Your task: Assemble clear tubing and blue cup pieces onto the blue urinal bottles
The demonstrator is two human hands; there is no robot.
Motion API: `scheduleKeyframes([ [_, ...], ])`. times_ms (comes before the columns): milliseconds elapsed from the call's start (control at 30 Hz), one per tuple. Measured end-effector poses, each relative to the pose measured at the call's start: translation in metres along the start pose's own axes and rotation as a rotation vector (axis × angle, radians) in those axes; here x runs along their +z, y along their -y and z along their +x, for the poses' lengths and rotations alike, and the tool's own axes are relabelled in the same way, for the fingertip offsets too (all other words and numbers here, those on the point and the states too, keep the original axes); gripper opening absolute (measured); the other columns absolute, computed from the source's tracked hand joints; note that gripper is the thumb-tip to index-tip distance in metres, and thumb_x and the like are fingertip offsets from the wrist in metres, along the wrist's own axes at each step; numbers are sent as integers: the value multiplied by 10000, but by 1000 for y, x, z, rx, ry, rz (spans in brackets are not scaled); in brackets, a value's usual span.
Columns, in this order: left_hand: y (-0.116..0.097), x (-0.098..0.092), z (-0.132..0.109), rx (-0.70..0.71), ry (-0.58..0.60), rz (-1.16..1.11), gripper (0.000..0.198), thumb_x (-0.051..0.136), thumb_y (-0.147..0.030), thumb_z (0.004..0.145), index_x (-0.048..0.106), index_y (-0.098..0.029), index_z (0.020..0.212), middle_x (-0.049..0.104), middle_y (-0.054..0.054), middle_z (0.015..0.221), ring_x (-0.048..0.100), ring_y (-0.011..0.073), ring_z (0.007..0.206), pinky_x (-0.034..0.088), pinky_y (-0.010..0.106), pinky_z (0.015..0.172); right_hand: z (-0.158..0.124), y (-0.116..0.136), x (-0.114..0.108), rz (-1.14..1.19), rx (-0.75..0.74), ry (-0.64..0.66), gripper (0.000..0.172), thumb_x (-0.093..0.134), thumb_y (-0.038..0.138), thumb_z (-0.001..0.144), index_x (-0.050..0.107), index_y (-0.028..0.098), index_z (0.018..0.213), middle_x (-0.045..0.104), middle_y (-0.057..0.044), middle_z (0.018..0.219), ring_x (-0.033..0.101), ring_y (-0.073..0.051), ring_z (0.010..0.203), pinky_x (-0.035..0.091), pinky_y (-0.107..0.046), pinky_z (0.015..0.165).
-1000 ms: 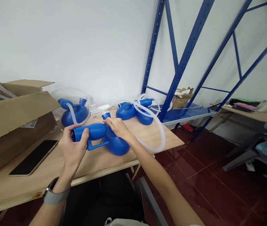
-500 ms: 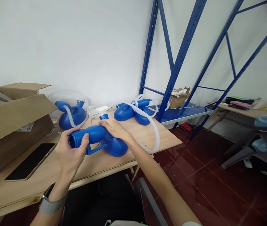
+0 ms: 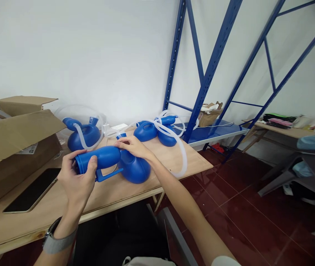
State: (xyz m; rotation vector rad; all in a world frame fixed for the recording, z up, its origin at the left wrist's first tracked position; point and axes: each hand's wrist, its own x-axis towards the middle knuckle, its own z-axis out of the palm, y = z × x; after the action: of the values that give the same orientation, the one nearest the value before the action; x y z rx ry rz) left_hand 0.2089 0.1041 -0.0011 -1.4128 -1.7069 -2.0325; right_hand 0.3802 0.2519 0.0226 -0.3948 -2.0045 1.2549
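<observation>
My left hand (image 3: 77, 176) is wrapped round the wide, ringed end of a blue plastic urinal funnel (image 3: 104, 157), held sideways above the table. A thin blue flap (image 3: 109, 175) hangs out beneath it. At the funnel's rounded other end, my right hand (image 3: 133, 146) pinches with thumb and fingertips; what exactly lies between them is hidden. Just behind and below my right hand stands a round blue urinal bottle (image 3: 135, 170), its neck (image 3: 121, 136) rising past my fingers.
More blue bottles with clear hoses stand at the back left (image 3: 84, 137) and back right (image 3: 145, 131). A loose hose (image 3: 183, 157) loops over the table's right end. An open cardboard box (image 3: 19, 129) and a black tablet (image 3: 31, 190) lie left. Blue shelving (image 3: 207, 74) rises behind.
Both hands and the funnel have shifted slightly left, partly with the view. A little more of the bottle behind the funnel now shows. The grip of the left hand looks the same.
</observation>
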Motion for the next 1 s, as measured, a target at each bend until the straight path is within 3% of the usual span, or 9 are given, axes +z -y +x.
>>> scheduleKeyframes([
  [100,-2,0,0,-5,10,-9,367,739,-475,847,678,-206,1089,720,55,1013,694,234,868,574,385,806,5,0,-3,0,85,66,482,761,623,866,748,141,880,694,-16,846,637,-136,798,519,-228,730],
  [233,-4,-1,0,-17,28,-13,371,728,-505,855,670,-223,1089,724,51,1014,697,242,876,579,392,816,8,11,-8,-120,221,218,575,644,704,927,668,155,757,646,-10,752,624,-114,657,488,-189,547],
  [367,-2,-3,1,-23,18,-30,340,727,-486,863,678,-226,1077,712,41,993,682,232,847,571,381,782,7,19,-10,-129,184,298,586,607,714,950,652,161,761,669,-23,772,652,-108,603,450,-178,498],
  [500,-1,-4,2,-16,13,-55,316,732,-462,864,686,-225,1068,700,34,985,662,215,826,557,365,746,4,19,-9,-164,66,212,582,618,697,951,667,159,735,666,-19,740,664,-136,671,510,-218,629],
  [633,-4,-4,4,-62,23,-49,305,737,-459,862,697,-224,1053,692,26,953,628,202,775,531,351,702,0,13,-10,-301,-17,125,589,579,658,991,690,151,713,682,-11,738,655,-157,733,473,-233,689],
  [800,-7,-2,4,-170,11,-71,285,741,-452,841,709,-218,1001,678,18,898,586,189,732,492,332,654,-9,5,-10,-464,-111,57,430,571,507,1053,844,191,951,798,-12,903,734,-190,877,457,-228,762],
  [1000,-5,0,1,-244,20,-114,257,727,-436,849,725,-215,980,695,27,921,596,192,779,500,325,688,-24,8,-1,-668,-112,-27,305,604,417,1063,825,261,1204,823,-44,1160,773,-222,1042,497,-242,845],
])
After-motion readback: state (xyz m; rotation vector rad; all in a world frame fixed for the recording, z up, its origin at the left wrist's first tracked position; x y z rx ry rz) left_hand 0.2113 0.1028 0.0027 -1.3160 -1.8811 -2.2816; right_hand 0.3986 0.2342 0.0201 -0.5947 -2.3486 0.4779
